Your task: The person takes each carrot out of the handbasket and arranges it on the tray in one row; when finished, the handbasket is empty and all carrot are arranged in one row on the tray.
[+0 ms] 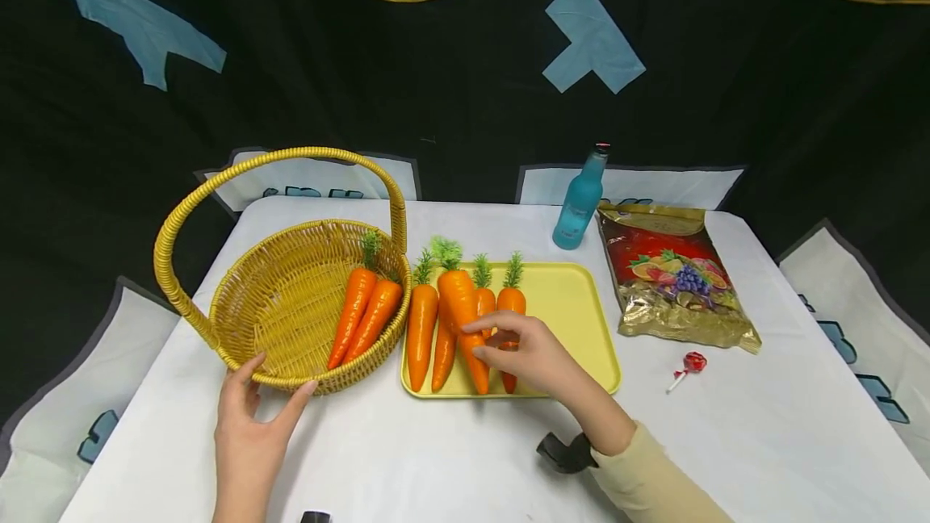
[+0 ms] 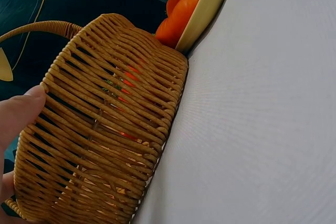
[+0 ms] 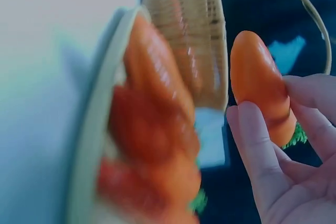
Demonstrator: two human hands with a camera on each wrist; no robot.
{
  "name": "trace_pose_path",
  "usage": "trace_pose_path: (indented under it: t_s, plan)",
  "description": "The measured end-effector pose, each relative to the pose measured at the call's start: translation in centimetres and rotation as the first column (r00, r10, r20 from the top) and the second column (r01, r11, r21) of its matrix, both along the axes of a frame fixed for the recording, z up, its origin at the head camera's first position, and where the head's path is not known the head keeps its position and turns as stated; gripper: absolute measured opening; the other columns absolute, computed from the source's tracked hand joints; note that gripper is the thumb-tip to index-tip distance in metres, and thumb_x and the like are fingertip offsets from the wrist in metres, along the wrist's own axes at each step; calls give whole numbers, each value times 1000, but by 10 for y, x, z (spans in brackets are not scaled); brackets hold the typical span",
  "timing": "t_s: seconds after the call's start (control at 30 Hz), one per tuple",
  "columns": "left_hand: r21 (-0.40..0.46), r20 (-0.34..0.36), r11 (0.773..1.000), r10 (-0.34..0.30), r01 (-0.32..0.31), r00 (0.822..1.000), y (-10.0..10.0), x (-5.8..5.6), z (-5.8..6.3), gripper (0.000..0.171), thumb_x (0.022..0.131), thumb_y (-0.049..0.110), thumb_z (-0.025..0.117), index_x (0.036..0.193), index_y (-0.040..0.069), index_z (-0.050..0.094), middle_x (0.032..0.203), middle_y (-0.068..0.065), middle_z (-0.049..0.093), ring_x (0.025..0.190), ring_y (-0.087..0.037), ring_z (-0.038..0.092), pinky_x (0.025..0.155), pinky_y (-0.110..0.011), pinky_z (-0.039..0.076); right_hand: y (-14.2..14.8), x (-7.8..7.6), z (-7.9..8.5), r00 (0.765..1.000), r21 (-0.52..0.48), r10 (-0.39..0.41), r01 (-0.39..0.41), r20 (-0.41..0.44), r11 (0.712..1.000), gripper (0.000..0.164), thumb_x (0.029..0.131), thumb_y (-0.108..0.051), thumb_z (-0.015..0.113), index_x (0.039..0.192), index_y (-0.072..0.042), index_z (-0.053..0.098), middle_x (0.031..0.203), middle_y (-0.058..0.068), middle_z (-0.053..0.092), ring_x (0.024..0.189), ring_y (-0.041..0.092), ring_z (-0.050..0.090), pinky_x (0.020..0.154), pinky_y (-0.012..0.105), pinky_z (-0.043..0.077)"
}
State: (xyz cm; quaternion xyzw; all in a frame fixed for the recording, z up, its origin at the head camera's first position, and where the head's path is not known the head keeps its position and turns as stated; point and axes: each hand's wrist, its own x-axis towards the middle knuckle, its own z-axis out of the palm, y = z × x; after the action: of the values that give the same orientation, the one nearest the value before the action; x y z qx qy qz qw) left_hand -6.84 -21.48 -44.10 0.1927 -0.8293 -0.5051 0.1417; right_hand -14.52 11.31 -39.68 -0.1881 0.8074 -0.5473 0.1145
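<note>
Above the yellow tray [image 1: 570,321], my right hand [image 1: 534,349] pinches a carrot [image 1: 458,301] between thumb and fingers, its leafy top pointing away from me. The right wrist view shows this carrot [image 3: 257,77] lifted clear of the others, fingers on both its sides. Several more carrots [image 1: 421,337] with green tops lie side by side on the tray. To the left stands a yellow wicker basket [image 1: 283,305] with a tall handle, two carrots [image 1: 353,313] leaning inside on its right. My left hand [image 1: 249,430] holds the basket's near rim with thumb and fingers spread apart.
At the back stands a blue bottle [image 1: 579,204]. To the right lies a red and gold bag [image 1: 676,281] with fruit printed on it, and a red lollipop [image 1: 693,362] is in front of it. A white cloth [image 1: 407,458] covers the table; the basket's arched handle [image 1: 291,153] rises high.
</note>
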Motion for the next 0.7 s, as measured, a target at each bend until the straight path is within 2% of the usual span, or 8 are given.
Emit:
trace_pose_path:
  t_s: [0.1, 0.23, 0.33, 0.5, 0.7]
  plan:
    - [-3, 4, 1000, -5, 5, 1000, 0, -1, 0, 81, 81, 27, 80, 146, 9, 35, 152, -16, 26, 139, -36, 27, 114, -49, 28, 24, 9, -9, 996, -11, -89, 89, 31, 996, 28, 89, -12, 71, 117, -12, 70, 119, 8, 62, 89, 22, 65, 73, 35, 60]
    - [-11, 5, 1000, -4, 4, 1000, 1, -1, 0, 81, 81, 27, 80, 146, 8, 35, 151, -17, 26, 139, -36, 27, 115, -49, 28, 50, 14, -19, 973, -21, -216, 219, 80, 976, 31, 89, -11, 70, 120, -7, 68, 116, 14, 63, 83, 23, 67, 71, 42, 61]
    - [-9, -1, 1000, -5, 5, 1000, 1, -1, 0, 81, 81, 26, 80, 146, 8, 35, 151, -17, 27, 139, -36, 27, 115, -49, 28, 62, 13, -26, 949, 15, -300, 300, 94, 954, 31, 90, -12, 70, 120, -6, 67, 115, 14, 64, 81, 22, 67, 70, 38, 61]
    - [-6, 9, 1000, -4, 4, 1000, 1, -2, -1, 81, 81, 27, 80, 147, 9, 34, 152, -17, 26, 138, -37, 27, 115, -50, 27, 66, 12, -37, 926, 90, -363, 355, 100, 930, 29, 89, -10, 69, 119, -7, 68, 112, 12, 65, 81, 21, 66, 66, 29, 60]
    - [-15, 4, 1000, -3, 3, 1000, 2, -1, 0, 80, 82, 27, 79, 146, 8, 35, 150, -18, 27, 138, -38, 28, 114, -51, 28, 59, 10, -46, 928, 187, -372, 365, 5, 912, 29, 88, -11, 71, 117, -10, 70, 110, 9, 66, 80, 17, 64, 60, 24, 56]
